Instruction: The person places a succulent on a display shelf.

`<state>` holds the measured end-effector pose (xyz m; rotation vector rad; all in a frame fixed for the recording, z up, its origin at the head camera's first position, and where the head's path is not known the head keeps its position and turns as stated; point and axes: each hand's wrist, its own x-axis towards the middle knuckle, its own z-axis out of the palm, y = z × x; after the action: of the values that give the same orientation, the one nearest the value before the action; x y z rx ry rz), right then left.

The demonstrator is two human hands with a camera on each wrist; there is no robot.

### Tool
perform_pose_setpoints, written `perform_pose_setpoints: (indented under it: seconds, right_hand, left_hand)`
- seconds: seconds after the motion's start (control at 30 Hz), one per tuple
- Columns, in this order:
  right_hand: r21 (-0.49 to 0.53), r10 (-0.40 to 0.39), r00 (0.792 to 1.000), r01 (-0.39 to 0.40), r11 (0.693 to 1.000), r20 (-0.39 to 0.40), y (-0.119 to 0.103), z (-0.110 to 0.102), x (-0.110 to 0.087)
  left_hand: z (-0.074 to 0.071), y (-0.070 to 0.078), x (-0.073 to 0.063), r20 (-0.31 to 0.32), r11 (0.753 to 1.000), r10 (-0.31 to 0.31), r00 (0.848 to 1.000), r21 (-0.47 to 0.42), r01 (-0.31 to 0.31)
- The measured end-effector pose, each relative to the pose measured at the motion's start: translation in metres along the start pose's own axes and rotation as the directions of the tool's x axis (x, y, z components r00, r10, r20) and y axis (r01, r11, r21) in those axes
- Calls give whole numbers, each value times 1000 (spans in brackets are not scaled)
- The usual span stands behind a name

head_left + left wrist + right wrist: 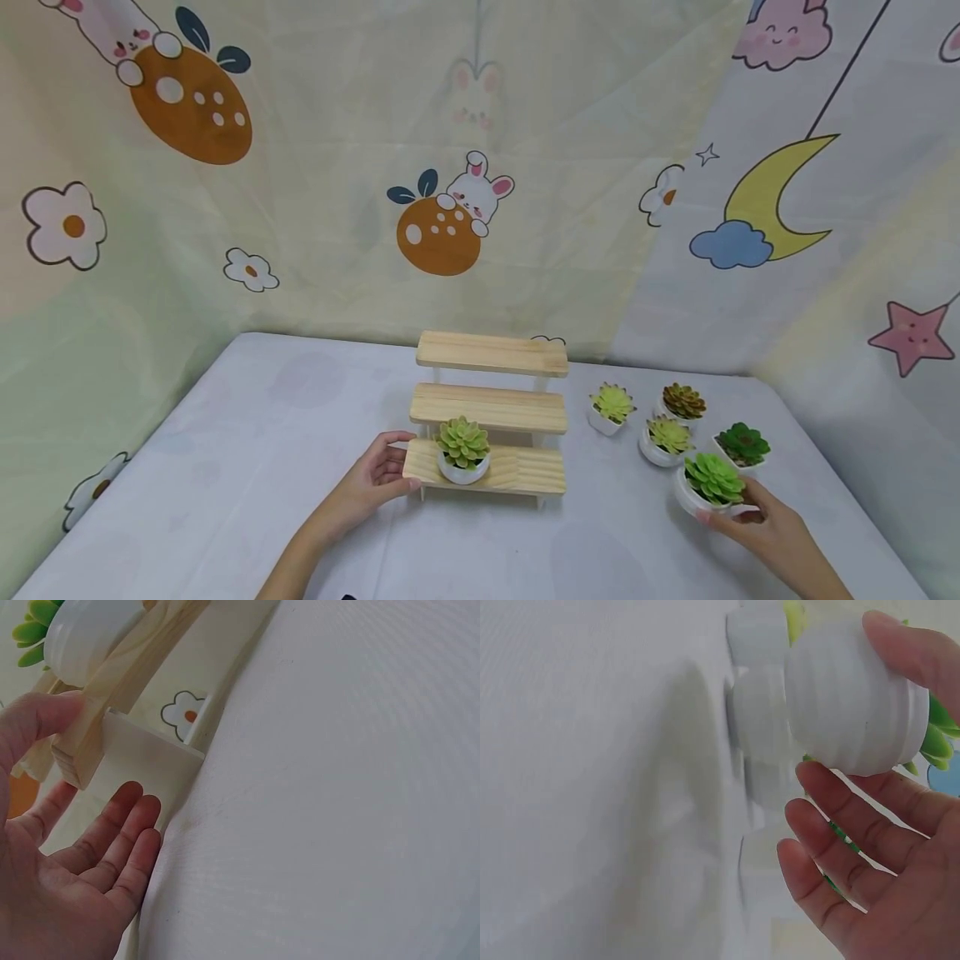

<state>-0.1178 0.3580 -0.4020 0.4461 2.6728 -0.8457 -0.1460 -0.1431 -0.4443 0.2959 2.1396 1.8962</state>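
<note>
A three-step wooden display stand is on the table, with a potted succulent in a round white pot on its lowest step. My left hand grips the left end of that step; in the left wrist view the thumb presses the board's edge while the lower fingers are spread. On the right, my right hand holds a bright green succulent by its white pot. The right wrist view shows this ribbed pot raised off the cloth, between thumb and fingers.
Several other potted succulents stand behind my right hand: a yellow-green one, a brown one, a pale one and a dark green one. White cloth covers the table. A printed curtain hangs behind it.
</note>
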Motion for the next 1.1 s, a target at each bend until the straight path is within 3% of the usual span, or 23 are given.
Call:
perform_pose_setpoints:
  seconds: [0.23, 0.57, 0.8, 1.1]
  right_hand:
    - [4, -80, 996, 80, 997, -28, -26, 3, -12]
    - [-22, -262, 963, 261, 965, -61, -78, 22, -31]
    - [25, -429, 898, 433, 901, -97, -113, 41, -41]
    - [82, -516, 851, 523, 848, -95, -148, 66, -45]
  left_hand:
    - [-1, 2, 0, -5, 1000, -3, 1000, 5, 3]
    - [-1, 1, 0, 3, 1000, 2, 1000, 7, -2]
    - [0, 0, 0, 0, 1000, 11, 1000, 17, -11]
    - [1, 0, -1, -5, 1000, 5, 1000, 6, -5]
